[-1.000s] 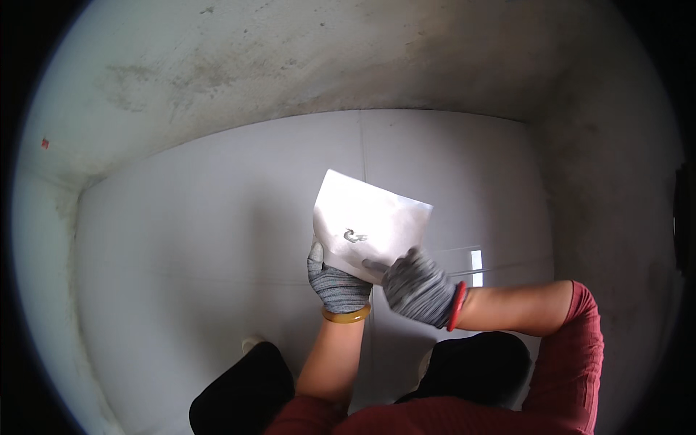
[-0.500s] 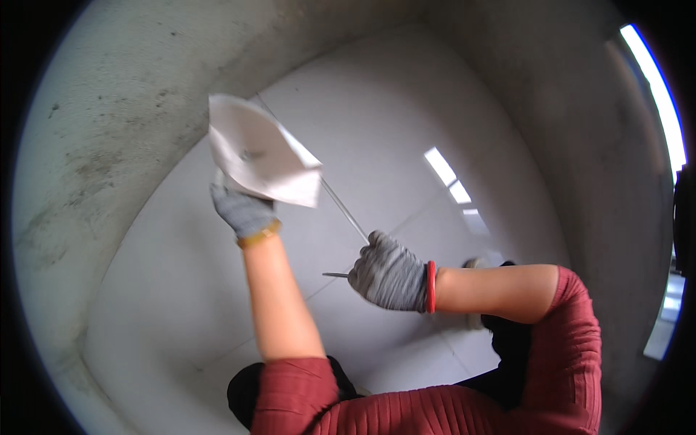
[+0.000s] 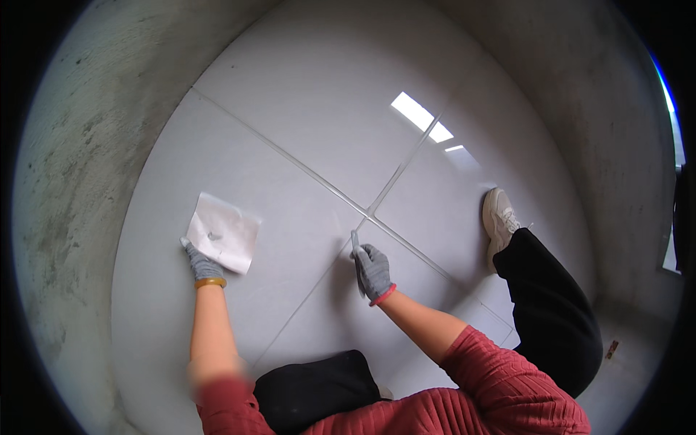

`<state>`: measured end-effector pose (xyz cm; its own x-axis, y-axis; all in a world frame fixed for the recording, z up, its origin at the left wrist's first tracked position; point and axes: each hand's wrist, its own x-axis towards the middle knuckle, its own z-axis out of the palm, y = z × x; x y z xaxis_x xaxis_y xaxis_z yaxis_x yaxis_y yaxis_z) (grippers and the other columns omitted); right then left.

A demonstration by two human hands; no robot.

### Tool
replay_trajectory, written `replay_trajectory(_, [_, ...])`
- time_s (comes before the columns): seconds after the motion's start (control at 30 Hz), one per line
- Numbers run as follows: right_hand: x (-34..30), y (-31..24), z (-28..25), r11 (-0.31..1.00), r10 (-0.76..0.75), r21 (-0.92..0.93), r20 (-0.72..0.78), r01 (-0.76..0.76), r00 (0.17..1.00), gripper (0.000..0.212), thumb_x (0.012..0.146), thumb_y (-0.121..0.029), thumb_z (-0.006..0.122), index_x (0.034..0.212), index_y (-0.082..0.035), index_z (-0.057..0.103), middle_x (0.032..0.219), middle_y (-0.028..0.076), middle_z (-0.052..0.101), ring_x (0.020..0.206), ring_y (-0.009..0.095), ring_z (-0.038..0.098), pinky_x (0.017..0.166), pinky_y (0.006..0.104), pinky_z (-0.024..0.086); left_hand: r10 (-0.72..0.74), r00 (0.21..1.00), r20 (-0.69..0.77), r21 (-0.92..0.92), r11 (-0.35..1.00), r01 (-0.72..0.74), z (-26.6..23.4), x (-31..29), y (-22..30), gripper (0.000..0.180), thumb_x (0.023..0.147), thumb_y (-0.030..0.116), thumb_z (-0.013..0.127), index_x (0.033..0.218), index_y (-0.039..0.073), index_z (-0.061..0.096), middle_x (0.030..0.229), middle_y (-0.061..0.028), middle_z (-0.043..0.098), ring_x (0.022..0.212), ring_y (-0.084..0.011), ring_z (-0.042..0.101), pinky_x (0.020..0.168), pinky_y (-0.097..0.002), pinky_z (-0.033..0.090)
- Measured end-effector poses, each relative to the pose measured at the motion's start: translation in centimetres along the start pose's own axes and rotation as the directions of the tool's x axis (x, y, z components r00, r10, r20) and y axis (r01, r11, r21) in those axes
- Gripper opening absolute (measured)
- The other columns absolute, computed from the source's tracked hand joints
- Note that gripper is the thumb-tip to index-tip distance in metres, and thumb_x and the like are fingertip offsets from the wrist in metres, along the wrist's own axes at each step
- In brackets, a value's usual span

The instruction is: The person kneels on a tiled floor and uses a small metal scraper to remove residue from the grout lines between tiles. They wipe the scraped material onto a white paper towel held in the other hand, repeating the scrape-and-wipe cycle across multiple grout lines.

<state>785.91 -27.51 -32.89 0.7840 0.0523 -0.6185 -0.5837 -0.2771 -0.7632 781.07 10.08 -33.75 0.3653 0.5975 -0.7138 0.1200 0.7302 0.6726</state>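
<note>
In my grey-gloved left hand (image 3: 202, 262), its fingers closed on the near left edge, is a square sheet of whitish paper (image 3: 235, 232). A small grey smear lies on the paper. My right hand (image 3: 374, 271), also gloved in grey, is wrapped round a slim grey scraper-like tool (image 3: 354, 239). One end of the tool points away from me, close to a joint between the floor tiles; whether it touches the floor I cannot tell. Shiny filled joints (image 3: 304, 171) cross just beyond the tool.
Large glossy pale tiles (image 3: 319, 80) cover the floor. Rough grey walls (image 3: 80, 159) rise on the left and right. My foot in a beige shoe (image 3: 498, 225) rests on the tiles at the right, below a black trouser leg (image 3: 554, 304). Window light reflects off the far tiles.
The paper has gone from raised and curled to lower and flatter, on the left. My right hand has turned so the tool points away from me. The view now takes in more floor.
</note>
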Motion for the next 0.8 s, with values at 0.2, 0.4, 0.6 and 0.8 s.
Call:
replay_trajectory(0.2, [3.0,0.9,3.7,0.982,0.083,0.188,-0.296,-0.028,0.952,0.02,0.089,-0.018,0.053,0.078,-0.003,0.06,0.061,-0.002,0.048,0.056,0.007,0.04,0.051,0.025,0.034,0.668,0.736,-0.115,0.816,0.486,-0.314,-6.9,1.4,-0.9,0.084,0.083,0.072,0.03,0.143,0.013,0.026,0.146,-0.0125,0.03,0.133,-0.0306,0.029,0.109,-0.0432,0.022])
replay_trajectory(0.4, [6.0,-3.4,10.7,0.933,0.139,0.357,-0.275,-0.033,0.951,0.021,0.089,-0.02,0.052,0.079,-0.003,0.06,0.061,-0.002,0.047,0.055,0.008,0.04,0.05,0.026,0.033,0.321,0.867,-0.381,-0.646,0.579,-0.498,-10.9,8.9,3.3,0.079,0.083,0.073,0.024,0.142,0.02,0.03,0.145,-0.0071,0.033,0.133,-0.0301,0.029,0.109,-0.043,0.018])
replay_trajectory(0.6, [5.9,-5.5,12.3,0.932,0.268,0.326,-0.324,-0.159,0.908,0.022,0.089,-0.02,0.053,0.078,-0.002,0.061,0.059,-0.002,0.046,0.055,0.008,0.039,0.05,0.026,0.033,0.302,0.867,-0.396,-0.877,0.157,-0.455,-13.5,12.0,4.8,0.077,0.083,0.073,0.023,0.141,0.023,0.034,0.144,-0.0057,0.037,0.131,-0.0299,0.033,0.109,-0.0394,0.02])
replay_trajectory(0.8, [6.0,-4.7,13.1,0.954,0.199,0.283,-0.335,-0.103,0.921,0.021,0.089,-0.02,0.053,0.079,-0.002,0.061,0.059,-0.002,0.046,0.054,0.008,0.039,0.049,0.0263,0.033,0.525,0.723,0.45,-0.856,0.484,0.181,-16.0,14.0,4.9,0.078,0.084,0.073,0.02,0.144,0.025,0.026,0.149,-0.0048,0.027,0.135,-0.0358,0.022,0.111,-0.046,0.009])
